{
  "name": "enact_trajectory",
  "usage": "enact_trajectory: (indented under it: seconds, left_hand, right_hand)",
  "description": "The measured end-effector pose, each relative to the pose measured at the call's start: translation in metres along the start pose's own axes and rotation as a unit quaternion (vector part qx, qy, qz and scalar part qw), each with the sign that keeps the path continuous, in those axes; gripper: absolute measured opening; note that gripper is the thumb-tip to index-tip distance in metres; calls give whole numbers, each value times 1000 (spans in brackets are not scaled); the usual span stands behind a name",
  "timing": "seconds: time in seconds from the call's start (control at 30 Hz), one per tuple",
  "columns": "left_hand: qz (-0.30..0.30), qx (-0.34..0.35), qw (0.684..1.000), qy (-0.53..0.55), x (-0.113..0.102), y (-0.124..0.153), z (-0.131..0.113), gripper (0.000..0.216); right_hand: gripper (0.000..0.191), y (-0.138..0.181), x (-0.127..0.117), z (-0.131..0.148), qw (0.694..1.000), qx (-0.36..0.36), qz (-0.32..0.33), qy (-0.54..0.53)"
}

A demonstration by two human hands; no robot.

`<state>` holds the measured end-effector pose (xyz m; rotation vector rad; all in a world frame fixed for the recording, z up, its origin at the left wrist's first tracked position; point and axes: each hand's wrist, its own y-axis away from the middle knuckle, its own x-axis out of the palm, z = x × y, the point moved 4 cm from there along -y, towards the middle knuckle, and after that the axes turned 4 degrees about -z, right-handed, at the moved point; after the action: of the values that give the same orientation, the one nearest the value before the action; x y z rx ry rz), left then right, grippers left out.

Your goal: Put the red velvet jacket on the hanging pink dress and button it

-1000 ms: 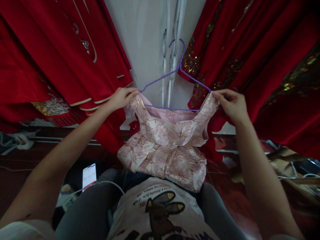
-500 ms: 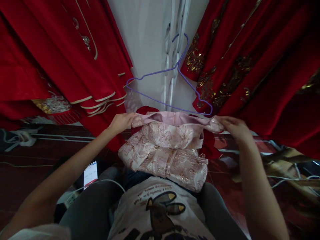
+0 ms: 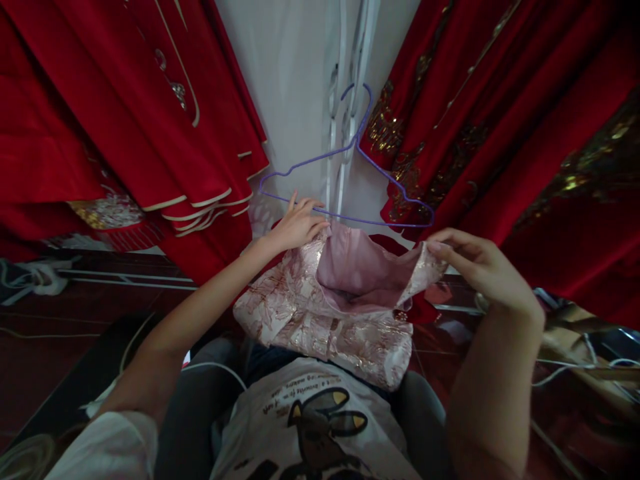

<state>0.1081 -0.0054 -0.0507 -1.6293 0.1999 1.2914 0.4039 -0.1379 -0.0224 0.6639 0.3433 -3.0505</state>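
A pink brocade garment (image 3: 300,280) with metallic floral patterning lies across my lap, its upper opening spread so the plain pink lining (image 3: 350,260) shows. My left hand (image 3: 299,225) is at the left edge of that opening, thumb and lower fingers on the cloth and the index finger raised. Its fingers also overlap the lower bar of a purple hanger (image 3: 320,159), which hangs just beyond the garment. At the opening's right corner, my right hand (image 3: 473,263) pinches the fabric between thumb and fingers. Part of the garment's left edge is hidden under my left hand.
Red garments with pale edging (image 3: 200,133) hang on the left, and red ones with gold sequins (image 3: 415,140) on the right. A white upright frame (image 3: 345,113) stands between them. White cable (image 3: 220,367) runs by my left leg; clutter (image 3: 585,347) lies at lower right.
My left hand has moved inward and up from the garment's left corner to near the hanger bar. The opening has widened, showing more lining. My right hand still grips its corner.
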Motion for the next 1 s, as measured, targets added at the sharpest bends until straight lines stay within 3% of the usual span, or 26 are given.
enact_trajectory:
  seconds: [0.13,0.33,0.5,0.77,1.0]
  left_hand:
    - [9,-1,1000,2,5,11,3,34]
    - [11,-1,999,41,-19,22,9,39]
    - [6,6,1000,22,-30,27,16,38]
    - [-4,19,1000,3,-30,30,15,38]
    - [10,25,999,34,-8,13,-19,39]
  right_hand:
    - [27,1,-12,-34,996,81,-17,-42]
    - [45,3,-46,-62,975,134,-168,-47]
    - [35,4,-50,-53,963,67,-256,-47]
    - [19,-8,-41,-39,955,-16,-295,-31]
    - [21,-64,-32,17,918,-167,-325,155]
